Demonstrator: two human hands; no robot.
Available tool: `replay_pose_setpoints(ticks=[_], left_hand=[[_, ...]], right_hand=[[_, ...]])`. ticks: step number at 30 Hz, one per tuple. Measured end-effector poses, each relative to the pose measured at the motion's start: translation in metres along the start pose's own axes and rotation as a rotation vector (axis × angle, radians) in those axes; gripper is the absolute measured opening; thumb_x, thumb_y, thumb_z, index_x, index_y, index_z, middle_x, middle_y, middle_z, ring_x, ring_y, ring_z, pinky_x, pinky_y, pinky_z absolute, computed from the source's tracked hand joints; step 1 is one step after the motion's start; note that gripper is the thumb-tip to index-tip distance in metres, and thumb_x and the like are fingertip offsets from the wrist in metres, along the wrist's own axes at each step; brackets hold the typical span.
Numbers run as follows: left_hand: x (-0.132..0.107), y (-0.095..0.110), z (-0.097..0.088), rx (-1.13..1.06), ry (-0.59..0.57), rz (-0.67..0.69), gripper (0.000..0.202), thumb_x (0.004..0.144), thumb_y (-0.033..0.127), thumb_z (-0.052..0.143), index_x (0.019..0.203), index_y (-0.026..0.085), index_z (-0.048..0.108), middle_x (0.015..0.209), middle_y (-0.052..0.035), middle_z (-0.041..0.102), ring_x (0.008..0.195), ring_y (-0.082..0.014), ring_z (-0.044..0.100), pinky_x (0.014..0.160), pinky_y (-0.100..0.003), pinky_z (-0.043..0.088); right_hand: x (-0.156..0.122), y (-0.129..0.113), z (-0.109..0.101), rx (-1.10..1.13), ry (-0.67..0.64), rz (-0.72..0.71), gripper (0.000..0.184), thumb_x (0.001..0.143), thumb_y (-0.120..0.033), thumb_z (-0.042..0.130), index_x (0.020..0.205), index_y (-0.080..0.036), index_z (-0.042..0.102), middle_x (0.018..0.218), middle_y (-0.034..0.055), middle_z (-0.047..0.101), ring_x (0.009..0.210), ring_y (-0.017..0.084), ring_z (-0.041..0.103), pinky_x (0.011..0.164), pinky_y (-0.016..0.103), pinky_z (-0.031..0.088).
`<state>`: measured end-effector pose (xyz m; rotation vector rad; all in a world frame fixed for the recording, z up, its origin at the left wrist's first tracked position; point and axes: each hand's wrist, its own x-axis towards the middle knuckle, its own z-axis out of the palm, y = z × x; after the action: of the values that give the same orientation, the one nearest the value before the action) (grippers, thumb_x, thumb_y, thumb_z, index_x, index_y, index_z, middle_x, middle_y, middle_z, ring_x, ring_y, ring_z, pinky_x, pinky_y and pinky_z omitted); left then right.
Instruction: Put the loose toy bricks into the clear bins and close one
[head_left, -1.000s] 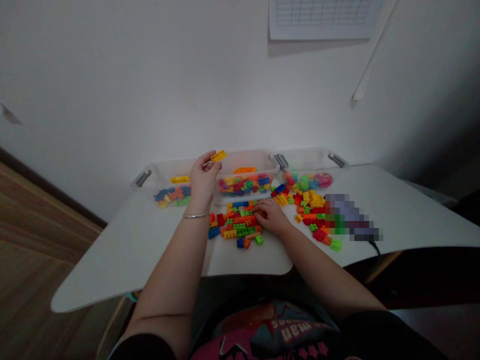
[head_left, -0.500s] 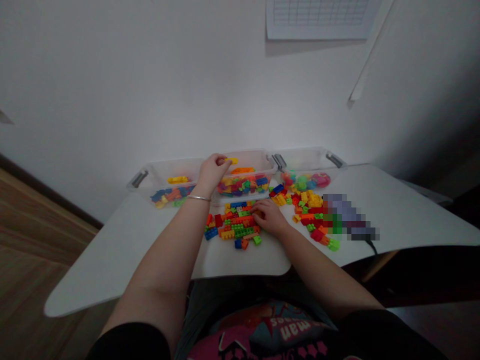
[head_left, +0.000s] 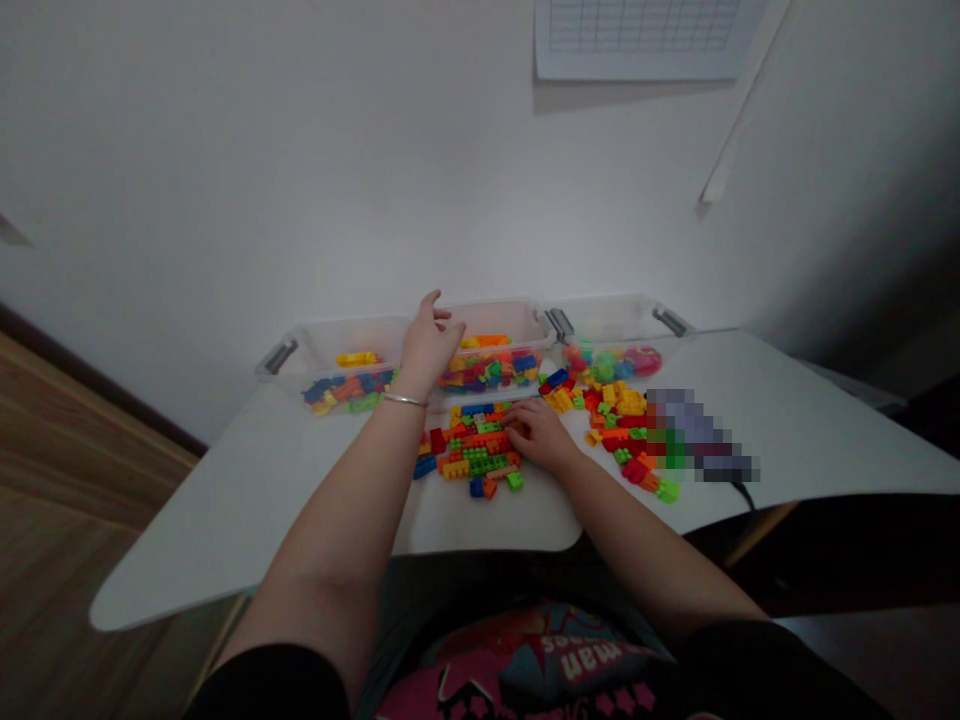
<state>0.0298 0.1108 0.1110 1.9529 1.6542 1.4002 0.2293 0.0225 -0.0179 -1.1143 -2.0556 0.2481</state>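
Head view, bricks on a white table (head_left: 225,520) against a wall.

Left hand (head_left: 429,348): raised at the left end of the middle clear plastic bin (head_left: 495,318), apparently above it, though depth is hard to judge. Fingers are spread, palm open, with nothing visible in them. A thin metal bangle (head_left: 403,400) sits on the wrist.

Right hand (head_left: 538,437): low on the table, fingers curled downward and close together, resting on the right edge of the main heap of plastic building bricks (head_left: 472,450). An orange brick (head_left: 516,425) lies at the fingertips. Whether it is pinched or only touched cannot be told, as the fingers partly hide it.

Positions: the heap lies directly left of the right hand and below the left hand, on the table in front of the bins. A second heap of bricks (head_left: 619,430) lies just right of the right hand. The middle bin holds mixed bricks. The left clear plastic bin (head_left: 337,340) holds bricks too, and the right clear plastic bin (head_left: 619,318) holds rounded pink and green pieces.

Handling note: these bricks lie loose and crowded, so taking one at a time between thumb and fingertip, from the heap's edge, should disturb its neighbours least.
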Motion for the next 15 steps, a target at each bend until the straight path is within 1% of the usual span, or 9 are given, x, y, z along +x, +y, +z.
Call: replay_pose_setpoints(ticks=[3,5,8,11,13,15], left_hand=[[-0.002,-0.001,-0.009,-0.224,0.114,-0.012,0.053,0.078,0.021,0.06,0.129,0.019,0.047,0.103,-0.0074,0.065,0.089,-0.0172,0.061,0.084,-0.031,0.05],[-0.008,-0.002,-0.017,-0.349,0.184,-0.035,0.04,0.079,0.021,0.057,0.119,0.019,0.051,0.098,-0.0051,0.063,0.088,-0.0153,0.061,0.084,-0.029,0.05],[-0.023,-0.007,-0.028,-0.454,0.235,-0.145,0.022,0.078,0.023,0.055,0.1,0.019,0.056,0.091,-0.0023,0.061,0.084,-0.0137,0.06,0.079,-0.026,0.05],[-0.046,-0.019,-0.037,-0.48,0.195,-0.308,0.012,0.076,0.027,0.055,0.083,0.018,0.057,0.079,-0.0002,0.06,0.069,-0.0116,0.056,0.066,-0.024,0.048],[-0.061,-0.029,-0.043,-0.464,0.142,-0.412,0.014,0.074,0.032,0.055,0.077,0.018,0.056,0.073,0.0012,0.059,0.06,-0.0103,0.051,0.057,-0.023,0.042],[-0.074,-0.041,-0.047,-0.397,0.067,-0.5,0.017,0.072,0.034,0.054,0.075,0.018,0.056,0.07,0.0018,0.057,0.055,-0.0099,0.047,0.051,-0.022,0.037]], right_hand=[[0.0,-0.002,-0.002,0.005,-0.011,0.011,0.015,0.077,-0.016,0.062,0.089,-0.021,0.07,0.099,0.0068,0.068,0.098,0.023,0.058,0.092,0.041,0.045],[0.001,-0.003,-0.003,0.007,-0.019,0.019,0.014,0.078,-0.017,0.062,0.089,-0.021,0.07,0.098,0.0074,0.068,0.098,0.023,0.058,0.092,0.042,0.045],[0.001,-0.004,-0.004,0.007,-0.028,0.029,0.014,0.078,-0.017,0.062,0.089,-0.02,0.07,0.099,0.0081,0.068,0.099,0.024,0.058,0.093,0.042,0.045],[0.001,-0.004,-0.004,0.003,-0.029,0.032,0.014,0.079,-0.018,0.062,0.089,-0.021,0.071,0.1,0.0083,0.067,0.1,0.024,0.057,0.093,0.042,0.045],[0.0,-0.003,-0.003,0.001,-0.025,0.034,0.014,0.079,-0.018,0.062,0.09,-0.021,0.071,0.1,0.0083,0.067,0.1,0.024,0.057,0.092,0.042,0.045],[0.0,-0.002,-0.002,-0.001,-0.018,0.03,0.015,0.078,-0.017,0.062,0.089,-0.021,0.071,0.101,0.0079,0.067,0.1,0.024,0.057,0.093,0.043,0.045]])
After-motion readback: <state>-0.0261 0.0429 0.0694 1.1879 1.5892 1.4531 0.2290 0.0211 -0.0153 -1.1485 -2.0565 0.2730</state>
